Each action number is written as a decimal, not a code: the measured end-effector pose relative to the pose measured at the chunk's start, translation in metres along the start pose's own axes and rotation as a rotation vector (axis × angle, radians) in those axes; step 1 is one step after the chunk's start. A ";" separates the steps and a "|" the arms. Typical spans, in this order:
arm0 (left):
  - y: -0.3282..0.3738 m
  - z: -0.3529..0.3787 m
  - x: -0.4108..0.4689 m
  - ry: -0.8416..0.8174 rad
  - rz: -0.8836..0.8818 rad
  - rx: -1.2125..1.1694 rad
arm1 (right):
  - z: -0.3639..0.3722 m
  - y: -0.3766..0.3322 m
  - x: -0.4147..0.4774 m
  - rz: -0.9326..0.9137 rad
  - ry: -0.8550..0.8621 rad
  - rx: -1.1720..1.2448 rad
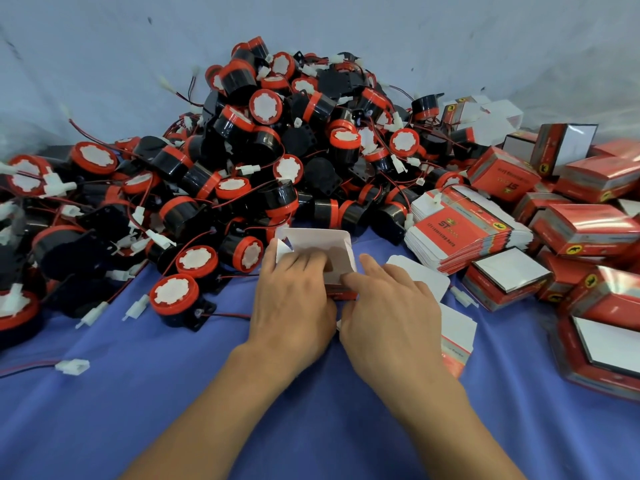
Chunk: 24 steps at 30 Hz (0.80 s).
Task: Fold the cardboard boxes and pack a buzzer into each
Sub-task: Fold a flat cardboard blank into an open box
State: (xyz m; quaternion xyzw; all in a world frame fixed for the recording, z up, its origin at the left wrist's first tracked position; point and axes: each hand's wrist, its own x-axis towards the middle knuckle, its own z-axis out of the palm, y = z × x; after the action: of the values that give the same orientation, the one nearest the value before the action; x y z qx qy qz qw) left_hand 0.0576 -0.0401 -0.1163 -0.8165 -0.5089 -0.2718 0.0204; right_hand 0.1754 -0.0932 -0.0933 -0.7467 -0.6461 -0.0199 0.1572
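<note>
- Folding is the step in hand: a half-formed cardboard box [317,242] sits at the near foot of the buzzer pile [277,140], touching its front edge, with its open mouth turned up and away from the person
- The left hand [294,299] grips the box's left side, fingers curled over the rim and into the cavity
- The right hand [388,306] pinches the near wall between thumb and forefinger (its other fingers lie loosely bent, holding nothing that shows)
- Both hands cover the near half of the box, so the end flaps there are probably being tucked, though I cannot tell whether they are closed
- The box is plain white inside, with red print showing only as a strip along its near edge; the far wall stands upright, and a white flap sticks up at the left corner
- The board looks thin and should crease easily under a hard squeeze
- Next, by my judgement: square the walls, free one hand, and take a buzzer [247,254] from the pile's near edge, just left of the box
- The red and black leads are tangled through the pile, so one unit must be lifted clear and its lead tucked in with it
- Flat blanks [464,233] are stacked at the pile's right foot, and folded boxes [588,230] lie further right of the pile
</note>
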 end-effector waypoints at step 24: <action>-0.009 -0.013 0.007 -0.127 -0.108 -0.100 | 0.010 -0.002 0.000 -0.060 -0.064 0.119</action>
State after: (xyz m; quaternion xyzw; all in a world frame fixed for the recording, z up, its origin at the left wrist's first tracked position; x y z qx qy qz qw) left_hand 0.0475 -0.0337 -0.1043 -0.8036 -0.5382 -0.2452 -0.0673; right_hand 0.1717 -0.0903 -0.1025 -0.7166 -0.6729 0.0378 0.1796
